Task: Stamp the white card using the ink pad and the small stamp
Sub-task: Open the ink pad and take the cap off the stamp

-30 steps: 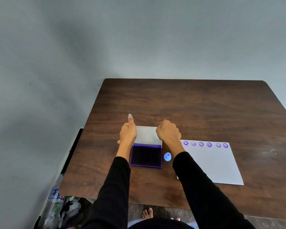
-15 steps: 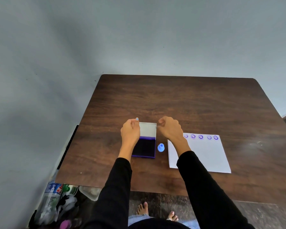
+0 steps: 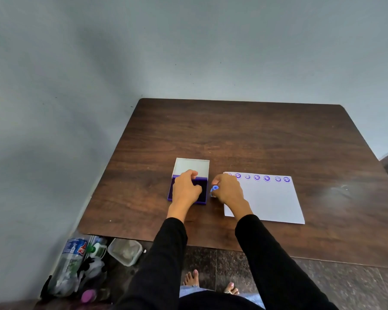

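The purple ink pad (image 3: 170, 193) lies open on the brown table (image 3: 255, 135), its white lid (image 3: 192, 166) folded back flat. My left hand (image 3: 185, 190) rests curled on the pad, covering most of the dark ink surface. The small blue stamp (image 3: 214, 189) stands just right of the pad, and my right hand (image 3: 227, 190) is closed around it. The white card (image 3: 271, 200) lies to the right with a row of several purple smiley prints along its far edge; my right wrist covers its near left corner.
Plastic bottles (image 3: 74, 260) and a clear lidded container (image 3: 124, 251) sit on the floor under the table's near left corner. A grey wall stands behind and to the left. My bare feet (image 3: 190, 278) show on the tiled floor.
Both hands came back from the lid's far edge. The left hand now rests on the pad and the right hand has closed on the stamp. The lid lies open flat.
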`<action>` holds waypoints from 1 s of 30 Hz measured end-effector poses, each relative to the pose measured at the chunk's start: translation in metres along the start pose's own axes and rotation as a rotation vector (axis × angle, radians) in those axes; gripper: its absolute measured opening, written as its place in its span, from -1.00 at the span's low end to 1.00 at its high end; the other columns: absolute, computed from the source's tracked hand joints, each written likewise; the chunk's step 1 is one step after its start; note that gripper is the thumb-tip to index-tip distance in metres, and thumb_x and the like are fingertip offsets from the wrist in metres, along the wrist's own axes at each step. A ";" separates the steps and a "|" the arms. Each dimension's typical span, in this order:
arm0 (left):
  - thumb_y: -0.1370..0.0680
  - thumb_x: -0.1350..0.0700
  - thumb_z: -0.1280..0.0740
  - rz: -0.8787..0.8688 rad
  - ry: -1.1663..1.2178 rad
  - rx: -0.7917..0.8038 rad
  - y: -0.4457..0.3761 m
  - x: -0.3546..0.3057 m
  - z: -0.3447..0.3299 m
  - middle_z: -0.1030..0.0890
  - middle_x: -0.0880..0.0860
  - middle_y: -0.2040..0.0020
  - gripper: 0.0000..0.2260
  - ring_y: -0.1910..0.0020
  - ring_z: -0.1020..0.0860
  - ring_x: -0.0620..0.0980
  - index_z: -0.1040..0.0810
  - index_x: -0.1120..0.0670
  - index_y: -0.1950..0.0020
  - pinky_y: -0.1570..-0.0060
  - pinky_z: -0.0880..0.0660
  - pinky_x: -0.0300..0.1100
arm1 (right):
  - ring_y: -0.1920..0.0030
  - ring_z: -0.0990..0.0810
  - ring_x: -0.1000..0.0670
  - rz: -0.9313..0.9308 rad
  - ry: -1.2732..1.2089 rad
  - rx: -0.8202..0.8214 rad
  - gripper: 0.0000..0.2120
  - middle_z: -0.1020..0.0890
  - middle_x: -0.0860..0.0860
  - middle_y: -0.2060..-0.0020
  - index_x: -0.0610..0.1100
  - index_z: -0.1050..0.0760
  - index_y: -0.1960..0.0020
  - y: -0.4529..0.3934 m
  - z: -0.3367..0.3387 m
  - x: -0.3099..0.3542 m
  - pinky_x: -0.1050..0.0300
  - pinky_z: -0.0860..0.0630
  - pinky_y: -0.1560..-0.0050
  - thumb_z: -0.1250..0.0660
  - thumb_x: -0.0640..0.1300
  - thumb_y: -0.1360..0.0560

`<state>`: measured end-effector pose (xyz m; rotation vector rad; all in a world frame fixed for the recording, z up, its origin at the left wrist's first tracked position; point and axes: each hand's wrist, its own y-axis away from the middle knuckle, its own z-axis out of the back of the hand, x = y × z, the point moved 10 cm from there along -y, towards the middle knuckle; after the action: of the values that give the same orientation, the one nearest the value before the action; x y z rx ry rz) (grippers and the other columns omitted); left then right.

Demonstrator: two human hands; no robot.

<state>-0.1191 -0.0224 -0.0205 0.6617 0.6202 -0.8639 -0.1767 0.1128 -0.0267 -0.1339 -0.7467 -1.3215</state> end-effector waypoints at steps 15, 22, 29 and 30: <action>-0.43 0.01 -0.48 -0.156 -0.122 -0.089 0.020 -0.030 -0.006 -0.66 0.07 -0.10 -0.66 -0.07 -0.58 0.00 -0.62 0.11 -0.15 -0.11 -0.48 -0.12 | 0.18 -0.68 -0.16 -0.112 -0.538 -0.069 -0.79 -0.69 -0.24 0.18 -0.27 -0.61 0.16 0.001 0.027 -0.013 -0.04 -0.64 0.04 -0.52 -0.14 -0.34; -0.43 0.00 -0.47 -0.168 -0.155 -0.132 0.020 -0.034 -0.009 -0.69 0.06 -0.05 -0.68 -0.01 -0.59 -0.03 -0.64 0.09 -0.12 -0.09 -0.47 -0.14 | 0.20 -0.67 -0.11 -0.111 -0.551 -0.078 -0.83 -0.69 -0.20 0.18 -0.22 -0.60 0.20 -0.003 0.031 -0.017 0.02 -0.64 0.08 -0.51 -0.13 -0.35; -0.43 -0.03 -0.46 -0.152 -0.199 -0.158 0.015 -0.033 -0.010 -0.69 0.04 -0.05 -0.69 -0.03 -0.58 -0.03 -0.65 0.07 -0.12 -0.18 -0.46 -0.07 | 0.14 -0.64 -0.10 -0.073 -0.527 -0.085 -0.87 -0.68 -0.19 0.14 -0.26 -0.64 0.15 -0.008 0.032 -0.015 0.00 -0.63 0.04 -0.49 -0.21 -0.36; -0.43 -0.04 -0.46 -0.151 -0.197 -0.156 0.015 -0.032 -0.010 -0.69 0.04 -0.05 -0.69 -0.03 -0.58 -0.03 -0.66 0.06 -0.12 -0.18 -0.46 -0.07 | 0.14 -0.63 -0.09 -0.062 -0.526 -0.079 -0.88 -0.68 -0.19 0.12 -0.26 -0.64 0.14 -0.009 0.032 -0.014 0.02 -0.63 0.05 -0.48 -0.22 -0.36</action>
<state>-0.1251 0.0074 0.0006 0.3865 0.5576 -0.9962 -0.1987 0.1376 -0.0125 -0.5403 -1.1475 -1.3905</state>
